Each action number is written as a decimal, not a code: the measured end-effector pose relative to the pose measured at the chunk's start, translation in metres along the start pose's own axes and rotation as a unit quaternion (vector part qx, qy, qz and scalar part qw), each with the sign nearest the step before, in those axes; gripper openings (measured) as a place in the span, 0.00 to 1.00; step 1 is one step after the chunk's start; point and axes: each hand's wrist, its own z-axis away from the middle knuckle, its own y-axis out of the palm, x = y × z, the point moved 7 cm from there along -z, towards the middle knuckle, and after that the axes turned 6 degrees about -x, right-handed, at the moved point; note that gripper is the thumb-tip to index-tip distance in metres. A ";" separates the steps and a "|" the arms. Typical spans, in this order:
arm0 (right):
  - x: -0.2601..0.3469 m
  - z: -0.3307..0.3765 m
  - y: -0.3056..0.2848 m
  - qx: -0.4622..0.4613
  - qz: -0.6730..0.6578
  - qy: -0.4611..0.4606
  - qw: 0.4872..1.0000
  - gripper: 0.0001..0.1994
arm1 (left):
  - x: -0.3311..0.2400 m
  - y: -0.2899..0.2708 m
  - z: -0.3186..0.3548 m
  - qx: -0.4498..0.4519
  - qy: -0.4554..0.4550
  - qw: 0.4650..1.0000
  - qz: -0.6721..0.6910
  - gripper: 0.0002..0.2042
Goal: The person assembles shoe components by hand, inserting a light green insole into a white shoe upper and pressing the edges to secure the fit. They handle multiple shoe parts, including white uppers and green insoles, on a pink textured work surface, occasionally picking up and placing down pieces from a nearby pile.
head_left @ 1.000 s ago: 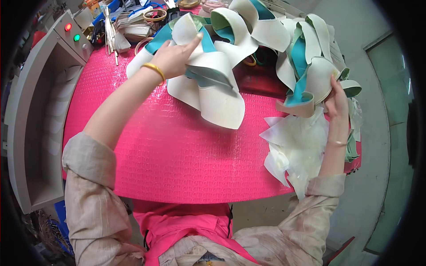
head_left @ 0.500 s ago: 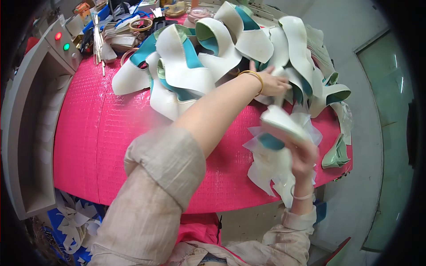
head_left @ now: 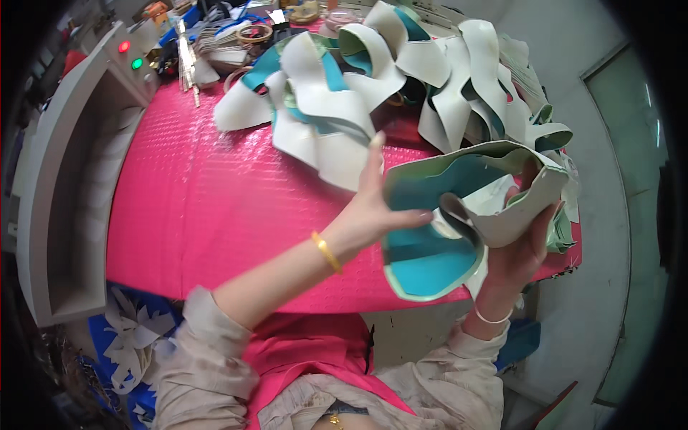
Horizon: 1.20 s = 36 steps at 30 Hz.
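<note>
Both hands are now on one curled cut piece of cream leather-like sheet with a turquoise lining [head_left: 437,229], lifted up over the near right edge of the bright pink textured surface [head_left: 215,215]. Half a second ago the left arm was stretched across toward the pile; now the left hand [head_left: 373,208] has pulled back, thumb pressed on the turquoise side, so that grip is closed on the piece. The right hand [head_left: 519,251] has its grip clamped on the folded cream end from below. The big heap of cream and teal curled pieces [head_left: 401,79] sits at the far side of the surface, about where it was. The grey machine with red and green lights [head_left: 86,143] is on the left.
</note>
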 end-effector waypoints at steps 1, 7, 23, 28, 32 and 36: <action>-0.011 0.007 0.004 -0.028 0.002 -0.007 1.000 0.22 | 0.014 -0.008 0.025 -0.008 -0.077 0.989 0.128 0.53; -0.081 0.043 0.014 -0.018 -0.188 0.132 0.973 0.17 | 0.045 -0.063 0.144 -0.034 -0.166 0.983 0.066 0.19; -0.168 0.172 0.128 0.627 0.388 0.136 0.661 0.08 | 0.036 -0.169 0.174 -0.012 -0.203 0.908 0.366 0.25; -0.180 0.172 0.113 0.622 0.462 0.198 0.601 0.09 | 0.035 -0.184 0.189 -0.140 -0.131 0.977 0.091 0.18; -0.167 0.187 0.103 0.618 0.529 0.204 0.545 0.07 | 0.017 -0.178 0.178 -0.053 -0.186 0.981 0.018 0.18; -0.158 0.191 0.086 0.621 0.518 0.343 0.479 0.15 | -0.002 -0.180 0.184 0.005 -0.228 0.970 -0.090 0.16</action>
